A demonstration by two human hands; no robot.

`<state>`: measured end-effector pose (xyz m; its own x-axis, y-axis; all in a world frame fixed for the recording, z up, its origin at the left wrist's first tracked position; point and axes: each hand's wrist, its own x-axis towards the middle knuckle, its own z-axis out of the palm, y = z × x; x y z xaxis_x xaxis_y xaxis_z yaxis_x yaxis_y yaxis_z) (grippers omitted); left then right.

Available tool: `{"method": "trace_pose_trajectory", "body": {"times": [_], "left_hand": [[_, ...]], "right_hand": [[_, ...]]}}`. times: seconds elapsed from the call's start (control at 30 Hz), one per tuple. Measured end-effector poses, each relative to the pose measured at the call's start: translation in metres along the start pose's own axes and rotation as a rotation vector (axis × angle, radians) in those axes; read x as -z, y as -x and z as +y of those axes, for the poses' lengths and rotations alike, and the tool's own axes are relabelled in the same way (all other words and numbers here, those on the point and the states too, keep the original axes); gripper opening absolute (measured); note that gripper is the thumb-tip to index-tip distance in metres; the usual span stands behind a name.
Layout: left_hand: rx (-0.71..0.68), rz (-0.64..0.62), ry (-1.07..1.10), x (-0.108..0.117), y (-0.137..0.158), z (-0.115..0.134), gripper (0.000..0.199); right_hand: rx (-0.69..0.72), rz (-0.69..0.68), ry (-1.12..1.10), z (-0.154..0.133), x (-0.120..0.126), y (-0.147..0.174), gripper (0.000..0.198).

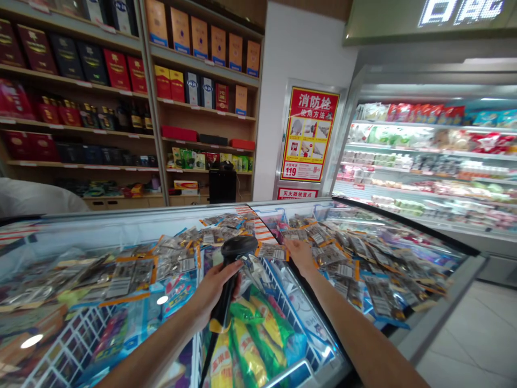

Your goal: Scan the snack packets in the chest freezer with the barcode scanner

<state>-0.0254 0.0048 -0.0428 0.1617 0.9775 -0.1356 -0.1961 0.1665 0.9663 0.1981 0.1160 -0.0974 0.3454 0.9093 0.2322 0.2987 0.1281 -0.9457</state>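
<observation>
A black barcode scanner (239, 247) with a yellow-tipped handle is upright in my left hand (220, 288), whose fingers wrap round its grip. A cable hangs from the scanner's lower end. My right hand (299, 254) pinches the orange edge of a small clear snack packet (271, 251), just right of the scanner head. The packet's white label faces up. Many similar packets (375, 264) lie spread over the glass freezer top to the right, and more packets (129, 275) cover the left side. The scanner head points towards the packet.
Under the glass, a white wire basket (291, 302) holds green and yellow ice-cream packs (250, 350). A dark lid edge (319, 307) runs beneath my right arm. Shelves of boxes (200, 37) and a lit chiller (428, 167) stand behind. A white-sleeved person (36, 196) is at the left.
</observation>
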Motion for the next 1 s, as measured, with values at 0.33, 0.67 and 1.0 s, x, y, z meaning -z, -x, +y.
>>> {"method": "trace_pose_trajectory", "body": {"times": [0.33,0.67,1.0], "left_hand": [[0.009,-0.098,-0.159,0.002,0.004,0.003,0.037],[0.064,-0.092,-0.192,-0.007,0.011,0.004,0.038],[0.046,-0.125,-0.231,-0.004,0.008,0.003,0.039]], "right_hand": [[-0.093,0.110,-0.294,0.005,0.008,-0.013,0.028],[-0.071,0.205,-0.564,0.011,0.022,-0.027,0.031],[0.017,0.276,-0.476,0.017,0.025,-0.036,0.025]]}}
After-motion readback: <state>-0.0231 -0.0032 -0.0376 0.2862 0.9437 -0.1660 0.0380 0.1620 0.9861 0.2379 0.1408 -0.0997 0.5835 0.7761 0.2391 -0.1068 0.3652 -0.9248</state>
